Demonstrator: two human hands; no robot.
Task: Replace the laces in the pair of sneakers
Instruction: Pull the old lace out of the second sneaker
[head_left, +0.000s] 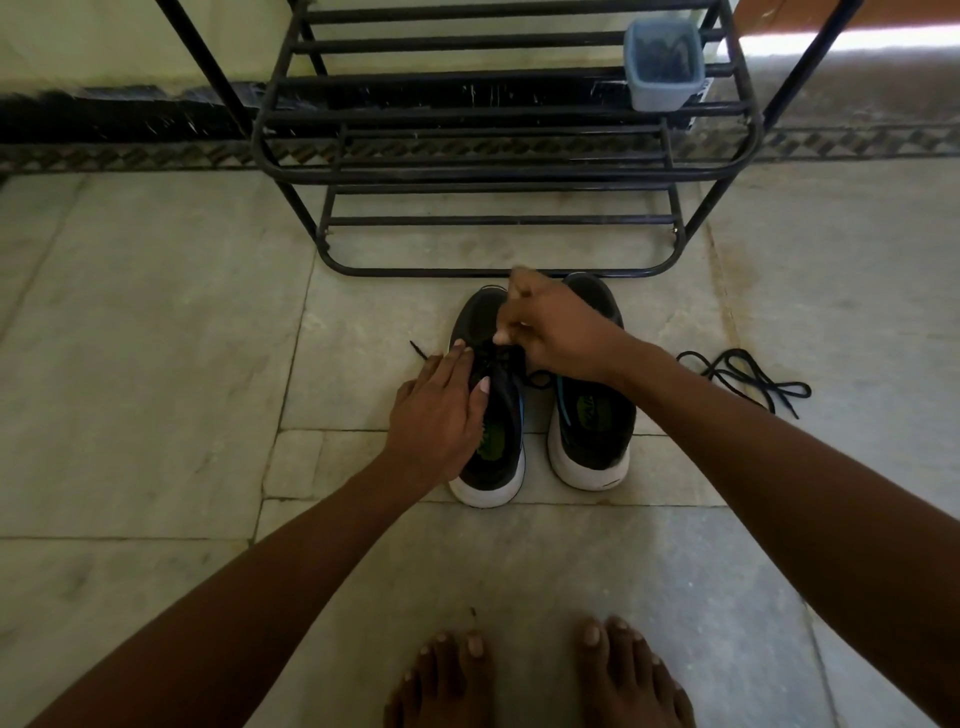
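Observation:
Two black sneakers with white soles stand side by side on the floor, toes pointing away from me. My left hand (436, 410) rests flat on the left sneaker (493, 467), fingers straight over its tongue. My right hand (550, 327) reaches across and pinches the black lace (537, 378) at the left sneaker's eyelets. One lace end (418, 351) pokes out to the left of that shoe. The right sneaker (592, 431) stands untouched, its front partly hidden by my right wrist. A loose black lace (743, 376) lies coiled on the floor to the right.
A black metal shoe rack (498, 171) stands just beyond the sneakers, with a small blue container (662, 65) on an upper bar. My bare feet (535, 675) are at the bottom edge. The floor is pale stone tile.

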